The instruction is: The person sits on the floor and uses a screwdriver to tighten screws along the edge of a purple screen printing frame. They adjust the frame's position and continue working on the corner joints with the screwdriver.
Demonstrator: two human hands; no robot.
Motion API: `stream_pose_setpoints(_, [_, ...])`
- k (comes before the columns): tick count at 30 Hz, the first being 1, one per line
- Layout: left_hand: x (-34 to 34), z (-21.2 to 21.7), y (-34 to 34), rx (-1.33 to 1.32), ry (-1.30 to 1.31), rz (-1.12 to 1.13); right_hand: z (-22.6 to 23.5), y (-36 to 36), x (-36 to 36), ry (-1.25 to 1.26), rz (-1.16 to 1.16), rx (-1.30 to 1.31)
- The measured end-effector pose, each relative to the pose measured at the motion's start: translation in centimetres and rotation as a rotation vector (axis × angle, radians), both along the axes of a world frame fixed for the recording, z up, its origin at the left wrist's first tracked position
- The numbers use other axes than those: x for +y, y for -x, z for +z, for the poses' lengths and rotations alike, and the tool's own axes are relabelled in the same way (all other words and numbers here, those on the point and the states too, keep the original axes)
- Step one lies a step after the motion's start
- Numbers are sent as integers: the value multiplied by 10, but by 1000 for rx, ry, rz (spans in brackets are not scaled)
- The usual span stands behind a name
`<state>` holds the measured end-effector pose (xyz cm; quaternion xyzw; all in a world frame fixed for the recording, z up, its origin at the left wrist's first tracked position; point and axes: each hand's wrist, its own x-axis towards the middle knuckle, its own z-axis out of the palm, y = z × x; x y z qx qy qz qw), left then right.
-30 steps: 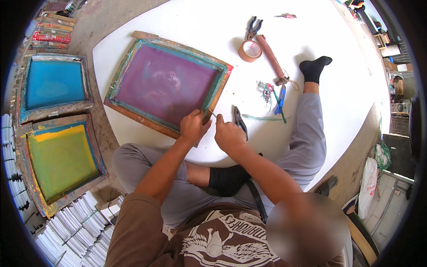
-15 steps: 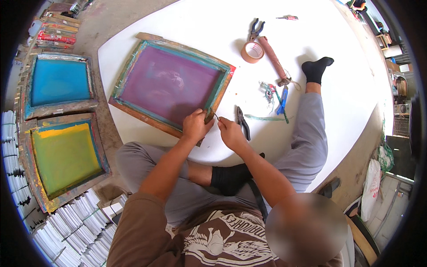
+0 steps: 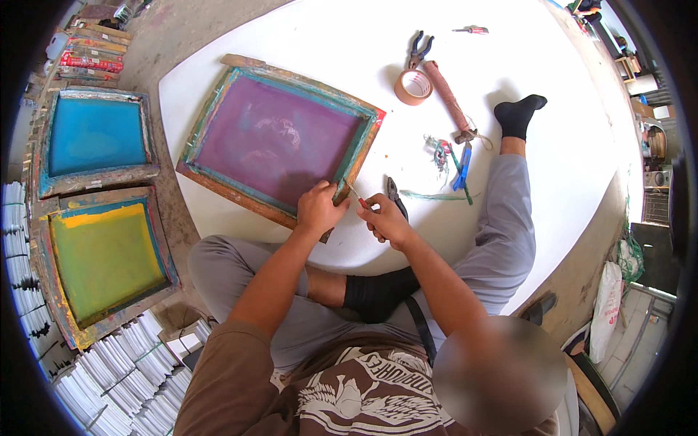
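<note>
A wooden screen-printing frame point(image 3: 289, 84) with purple mesh lies on the white surface before me, its near right corner close to my body. My left hand point(image 3: 320, 209) is wrapped round that corner, holding the wood. Just to the right, my right hand point(image 3: 388, 220) is closed on a small screwdriver point(image 3: 362, 203) with a red handle. The thin metal shaft points up and left, and its tip is at the inner edge of the frame's right side. Whether the tip touches the wood is too small to tell. Black-handled pliers point(image 3: 394, 192) lie just beyond my right hand.
Farther out lie a tape roll point(image 3: 414, 87), a second pair of pliers point(image 3: 418, 51), a wrapped hammer point(image 3: 446, 93), another screwdriver point(image 3: 472, 30), a blue cutter point(image 3: 462, 168) and tangled green string point(image 3: 439, 151). Blue point(image 3: 98, 134) and yellow-green point(image 3: 109, 265) screens stand left, near paper stacks point(image 3: 116, 378).
My right hand has drawn back a little to the right and turned, so the red screwdriver handle now shows. My left hand stays on the frame's corner.
</note>
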<state>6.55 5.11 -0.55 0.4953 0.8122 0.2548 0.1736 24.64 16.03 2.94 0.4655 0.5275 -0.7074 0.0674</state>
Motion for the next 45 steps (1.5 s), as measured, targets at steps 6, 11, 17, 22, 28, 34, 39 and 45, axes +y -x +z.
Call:
stream_pose_setpoints(6, [1, 3, 0, 10, 3, -2, -2, 1, 9, -44, -12, 9])
stream_pose_setpoints(11, [2, 6, -1, 8, 9, 4, -4, -3, 22, 509, -223, 85])
stream_pose_setpoints(17, [0, -2, 0, 39, -50, 11, 1, 1, 6, -349, 129, -43])
stream_pose_setpoints(22, [1, 3, -1, 21, -28, 8, 2, 1, -8, -970, 260, -73])
stream_pose_setpoints(28, [0, 1, -1, 9, -63, 12, -4, -1, -2, -1011, 275, -67])
stream_pose_setpoints(34, [0, 4, -1, 6, -69, 16, -26, -2, 18, -470, 168, 62])
stream_pose_setpoints(39, [0, 1, 0, 22, -63, 11, -10, -2, 24, 202, -64, 73])
stream_pose_setpoints(45, [-1, -2, -1, 17, -70, 8, 17, -7, 19, -129, 175, -22])
